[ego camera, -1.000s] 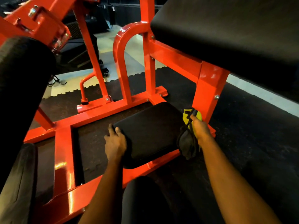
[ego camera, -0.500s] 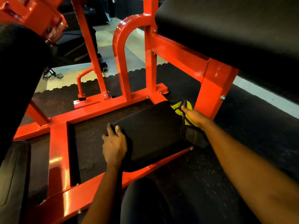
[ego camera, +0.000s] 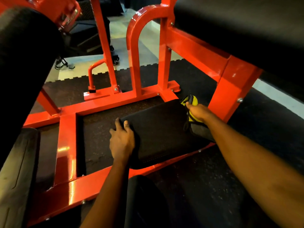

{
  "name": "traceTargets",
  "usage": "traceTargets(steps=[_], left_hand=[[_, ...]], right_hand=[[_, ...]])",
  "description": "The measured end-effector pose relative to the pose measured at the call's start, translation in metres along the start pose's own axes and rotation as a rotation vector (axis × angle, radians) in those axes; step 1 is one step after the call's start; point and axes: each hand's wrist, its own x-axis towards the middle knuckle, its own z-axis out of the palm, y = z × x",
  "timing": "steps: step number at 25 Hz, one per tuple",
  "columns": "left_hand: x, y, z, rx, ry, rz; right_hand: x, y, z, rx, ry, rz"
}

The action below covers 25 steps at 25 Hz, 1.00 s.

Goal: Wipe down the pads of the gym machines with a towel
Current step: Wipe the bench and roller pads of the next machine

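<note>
A low black knee pad point(ego camera: 162, 130) sits in the red machine frame point(ego camera: 65, 145) near the floor. My left hand point(ego camera: 121, 140) grips the pad's near-left corner, fingers curled over its edge. My right hand point(ego camera: 197, 111) holds a yellow and grey towel point(ego camera: 191, 102) pressed against the pad's far-right corner, beside a red upright post point(ego camera: 233, 89). Part of the towel hangs down dark under my wrist. A large black upper pad point(ego camera: 246, 30) spans the top right.
A thick black roller pad point(ego camera: 24, 55) fills the left side. Red uprights and an arched bar point(ego camera: 136, 46) stand behind the knee pad. Dark rubber floor mat point(ego camera: 246, 137) lies to the right, pale tile floor point(ego camera: 144, 51) beyond. My dark-clothed knee point(ego camera: 144, 203) is at the bottom.
My right hand has slid the towel along the pad's right edge from the near side up to the far-right corner. My left hand has stayed on the near-left corner.
</note>
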Motion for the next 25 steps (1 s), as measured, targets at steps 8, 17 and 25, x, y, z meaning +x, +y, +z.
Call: traceTargets(steps=[8, 17, 25], left_hand=[[0.001, -0.003, 0.001, -0.047, 0.013, 0.017], [0.005, -0.004, 0.002, -0.076, 0.043, 0.001], [0.003, -0.002, -0.002, -0.099, 0.040, -0.043]], right_hand=[[-0.009, 0.028, 0.002, -0.011, 0.015, -0.054], [0.027, -0.121, 0.034, -0.595, -0.063, -0.342], [0.087, -0.090, 0.027, -0.330, -0.287, -0.445]])
